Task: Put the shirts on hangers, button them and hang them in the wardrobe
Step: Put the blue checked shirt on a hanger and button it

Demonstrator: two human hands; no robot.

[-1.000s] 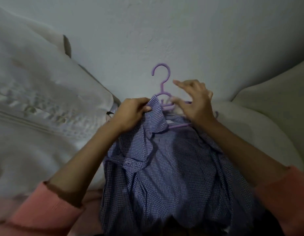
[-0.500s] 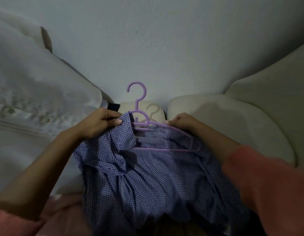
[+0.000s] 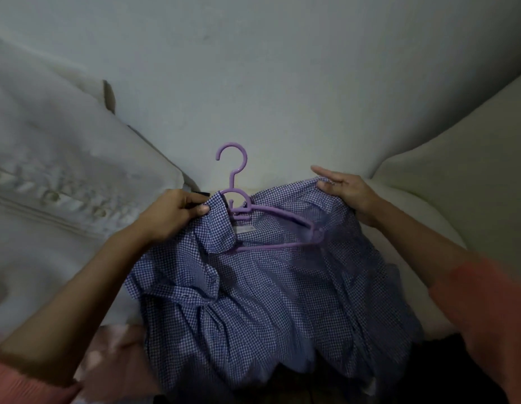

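The left hand (image 3: 171, 212) has its fingers (image 3: 201, 210) curled, pinching the collar edge of the blue checked shirt (image 3: 253, 287) at nine o'clock of the purple hanger (image 3: 271, 212). The right hand (image 3: 345, 189), at three o'clock, grips the other shoulder between thumb and partly extended fingers. Both forearms reach forward, pink sleeves (image 3: 486, 316) pushed back. The shirt lies spread in the lap, hanger inside its neck, hook pointing to twelve.

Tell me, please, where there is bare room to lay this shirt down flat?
The cushion right of the right hand looks bare, up to the armrest. The middle is crowded: shirt, hanger and left hand. White bedding fills the left.
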